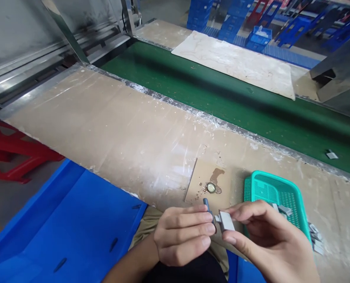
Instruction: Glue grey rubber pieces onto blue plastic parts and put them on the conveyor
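My left hand [182,236] fingers are curled tight around a small dark blue stick [207,208]. My right hand [263,236] fingers pinch a little grey metal block [226,221], just left of the green plastic basket [295,196]. The two are not joined yet. More grey pieces [284,210] wait in that basket.

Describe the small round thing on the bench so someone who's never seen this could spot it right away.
Start at the green conveyor belt, then come toward the person onto the worn tan bench. Just left of the teal basket lies a cardboard square with a brown stain. The round cap sits on it, pale-centred with a dark rim, the only round thing there.
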Available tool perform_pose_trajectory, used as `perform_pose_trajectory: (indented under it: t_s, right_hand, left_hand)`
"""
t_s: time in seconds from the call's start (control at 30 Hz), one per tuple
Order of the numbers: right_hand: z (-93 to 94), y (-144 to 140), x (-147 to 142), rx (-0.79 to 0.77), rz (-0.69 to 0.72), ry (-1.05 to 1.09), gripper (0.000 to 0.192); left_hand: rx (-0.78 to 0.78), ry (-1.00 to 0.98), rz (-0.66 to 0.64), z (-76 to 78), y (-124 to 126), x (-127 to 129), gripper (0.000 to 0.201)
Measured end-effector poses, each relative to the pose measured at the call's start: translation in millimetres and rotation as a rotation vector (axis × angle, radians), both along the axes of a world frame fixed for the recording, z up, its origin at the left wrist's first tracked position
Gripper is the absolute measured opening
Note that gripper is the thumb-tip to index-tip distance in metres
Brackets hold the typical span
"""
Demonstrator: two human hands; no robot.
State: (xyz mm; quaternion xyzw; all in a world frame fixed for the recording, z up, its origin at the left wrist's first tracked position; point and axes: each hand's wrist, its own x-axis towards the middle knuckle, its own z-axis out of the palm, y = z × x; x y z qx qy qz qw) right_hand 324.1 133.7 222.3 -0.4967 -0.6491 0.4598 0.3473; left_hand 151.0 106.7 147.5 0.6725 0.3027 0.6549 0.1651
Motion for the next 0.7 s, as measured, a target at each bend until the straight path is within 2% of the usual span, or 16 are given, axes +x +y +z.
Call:
perform_pose_trajectory:
  t_s: [0.1, 0.23, 0.33, 0.4, 0.5, 0.57, 0.63, 0.7]
  right_hand:
    - [1.1, 0.9, -1.9, -0.04, -0.002, 0.001, 0.021]
    - [3.1, 4.2, -3.7, -0.098, 0.027, 0.034, 0.023]
    - [6.3, 5.2, -5.5, -0.121, 0.049, 0.065, 0.024]
    - [8.2, 4.3, -6.9, -0.11, 0.047, 0.084, 0.024]
    - [4.4, 9.0, -6.6, -0.078, 0.056, 0.053, 0.021]
    - [-6.7, 25.1, -1.0, -0.086, 0.074, 0.001, 0.023]
    - [-23.8, 57.5, 13.1, -0.087, 0.043, -0.06, 0.027]
    - [-41.2, 104.4, 38.6, -0.033, -0.124, -0.167, 0.032]
  left_hand:
    - [0.186, 0.106, 0.073, 5.7, 2.3, 0.4, 0.02]
    - [0.158, 0.137, 0.083, 7.9, 1.4, -1.6, 0.024]
    - [0.173, 0.117, 0.007, 6.4, 0.8, -4.8, 0.018]
    - [0.158, 0.084, -0.042, 2.2, 3.6, -3.2, 0.015]
    - [0.09, -0.036, -0.011, -7.5, 14.4, 5.4, 0.026]
    - [-0.004, -0.06, 0.002, -13.9, 21.8, 9.2, 0.037]
    - [-0.11, -0.021, 0.02, -18.8, 23.2, 4.9, 0.046]
    - [-0.21, -0.024, 0.149, -22.8, 16.3, -10.9, 0.05]
